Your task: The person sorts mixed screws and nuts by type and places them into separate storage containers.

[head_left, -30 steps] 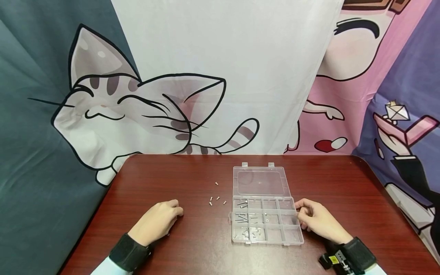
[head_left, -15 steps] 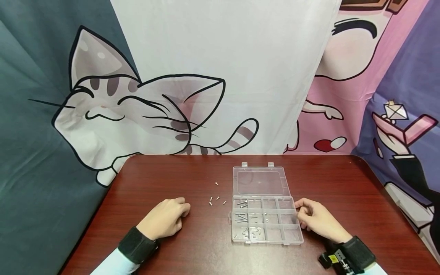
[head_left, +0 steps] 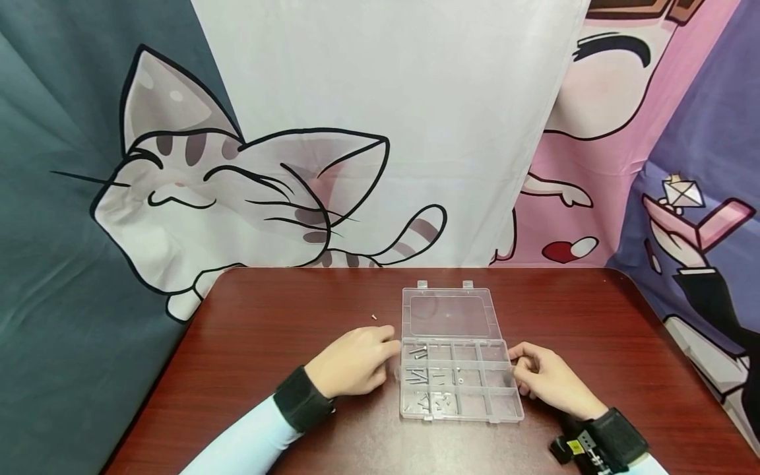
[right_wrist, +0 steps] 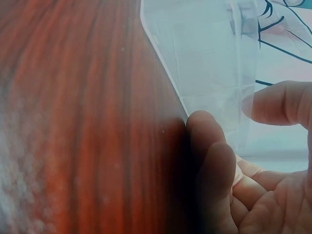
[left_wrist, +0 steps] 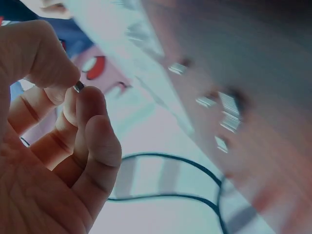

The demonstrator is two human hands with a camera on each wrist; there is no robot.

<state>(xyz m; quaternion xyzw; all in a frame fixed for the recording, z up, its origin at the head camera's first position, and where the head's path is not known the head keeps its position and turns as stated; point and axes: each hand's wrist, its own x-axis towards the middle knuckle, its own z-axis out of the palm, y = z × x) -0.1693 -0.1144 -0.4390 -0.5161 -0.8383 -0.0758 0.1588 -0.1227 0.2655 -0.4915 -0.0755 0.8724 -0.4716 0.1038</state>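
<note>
My left hand (head_left: 353,361) is just left of the clear compartment box (head_left: 495,414), close to its left edge. In the left wrist view a small metal screw (left_wrist: 79,86) is pinched between the thumb and a fingertip; most of it is hidden by the skin. My right hand (head_left: 549,382) grips the box by its right edge. The right wrist view has the thumb on one side of the clear wall (right_wrist: 209,73) and curled fingers at its lower edge. The box stands with its lid (head_left: 448,316) folded back, and several screws (head_left: 417,376) lie in its left compartments.
Loose screws (left_wrist: 229,112) lie on the dark red table (head_left: 285,297), blurred in the left wrist view. From the head, one screw (head_left: 374,317) shows beyond the left hand, which covers the others. A printed cat curtain (head_left: 320,79) hangs behind the table.
My left hand has moved right across the table to beside the box, now covering most of the loose screws in the head view. The right hand and the box have stayed in place.
</note>
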